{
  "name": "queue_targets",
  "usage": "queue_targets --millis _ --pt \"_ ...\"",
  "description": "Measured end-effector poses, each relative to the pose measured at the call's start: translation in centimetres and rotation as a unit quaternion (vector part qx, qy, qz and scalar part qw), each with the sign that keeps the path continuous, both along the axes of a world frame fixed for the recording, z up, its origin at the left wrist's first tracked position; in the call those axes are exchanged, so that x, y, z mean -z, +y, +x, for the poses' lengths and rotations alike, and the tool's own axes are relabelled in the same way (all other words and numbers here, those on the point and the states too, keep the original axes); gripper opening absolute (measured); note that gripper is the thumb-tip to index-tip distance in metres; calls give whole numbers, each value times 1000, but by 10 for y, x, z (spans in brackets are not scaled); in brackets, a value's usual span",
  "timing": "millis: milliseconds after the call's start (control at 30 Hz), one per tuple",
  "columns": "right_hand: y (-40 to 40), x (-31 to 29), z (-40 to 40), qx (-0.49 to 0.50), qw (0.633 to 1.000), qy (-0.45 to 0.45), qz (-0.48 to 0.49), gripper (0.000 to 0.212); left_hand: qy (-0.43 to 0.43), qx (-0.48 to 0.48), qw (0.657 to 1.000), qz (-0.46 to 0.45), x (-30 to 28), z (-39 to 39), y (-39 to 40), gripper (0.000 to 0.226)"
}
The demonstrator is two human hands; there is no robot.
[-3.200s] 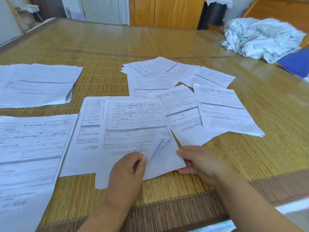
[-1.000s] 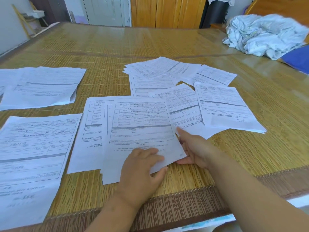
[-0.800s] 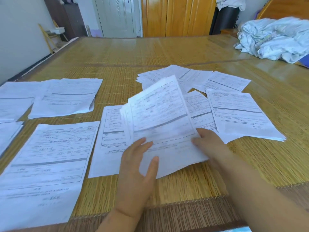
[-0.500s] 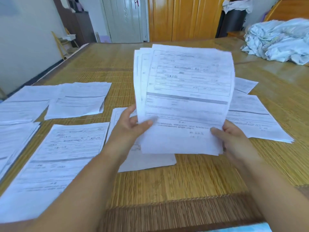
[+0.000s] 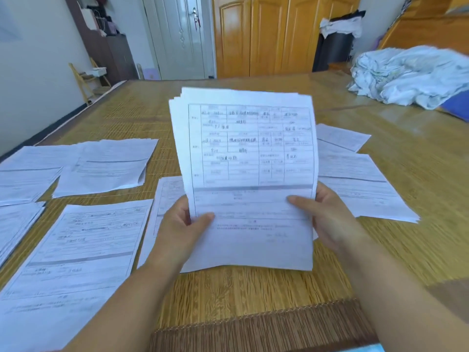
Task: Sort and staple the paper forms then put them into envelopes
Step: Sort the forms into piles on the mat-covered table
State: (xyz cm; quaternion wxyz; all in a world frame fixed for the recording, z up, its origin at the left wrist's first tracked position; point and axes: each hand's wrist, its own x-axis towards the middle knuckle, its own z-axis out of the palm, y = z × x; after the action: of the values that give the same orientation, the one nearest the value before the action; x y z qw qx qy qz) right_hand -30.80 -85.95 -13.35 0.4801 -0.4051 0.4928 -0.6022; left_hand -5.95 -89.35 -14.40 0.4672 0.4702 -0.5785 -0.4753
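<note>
- Head view: both hands hold a bundle of forms (image 5: 246,174) upright above the mat-covered counter (image 5: 253,290), printed side toward the camera, the top sheet a ruled table with handwriting too blurred to read
- Left hand (image 5: 181,232) grips the bundle's lower left edge, thumb curled over the front of the top sheet, fingers hidden behind the paper
- Right hand (image 5: 327,219) grips the lower right edge, thumb lying across the front of the sheet, the other fingers behind it
- Edges of several sheets show fanned at the bundle's top left corner, so the grip of each hand closes on more than one page
- Single form (image 5: 162,219) lies flat on the counter just behind and left of the held bundle, partly hidden by it and by the left hand
- Large form pile (image 5: 76,255) lies near the front left edge of the counter; another pile (image 5: 106,166) sits farther back on the left, with more sheets (image 5: 28,174) overlapping at the far left edge of the view
- Right-side pile (image 5: 360,189) lies on the counter behind the right hand, with a smaller sheet (image 5: 342,139) beyond it
- Crumpled white cloth (image 5: 411,74) rests at the far right of the counter
- Wooden wardrobe doors (image 5: 266,34) and a white door (image 5: 177,34) stand at the back of the room
</note>
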Motion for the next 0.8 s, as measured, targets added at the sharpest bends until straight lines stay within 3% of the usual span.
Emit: queue_targets --millis 200,300,467,567,667,800 --pt "20 13 10 18 1000 6 12 31 24 -49 998 11 22 1 17 30" --pt "30 22 16 1 999 -7 31 33 -51 -65 996 12 30 1 26 31" --pt "34 40 19 12 995 -81 53 38 -72 -75 994 -36 23 -9 34 22" --pt "26 33 12 43 991 -119 34 50 -42 -38 998 -9 20 -9 30 21" --pt "15 5 3 40 996 -80 -25 29 -41 -6 999 10 11 -2 22 17" --pt "1 -13 6 17 997 -34 -61 27 -15 -9 1000 2 -3 12 3 17"
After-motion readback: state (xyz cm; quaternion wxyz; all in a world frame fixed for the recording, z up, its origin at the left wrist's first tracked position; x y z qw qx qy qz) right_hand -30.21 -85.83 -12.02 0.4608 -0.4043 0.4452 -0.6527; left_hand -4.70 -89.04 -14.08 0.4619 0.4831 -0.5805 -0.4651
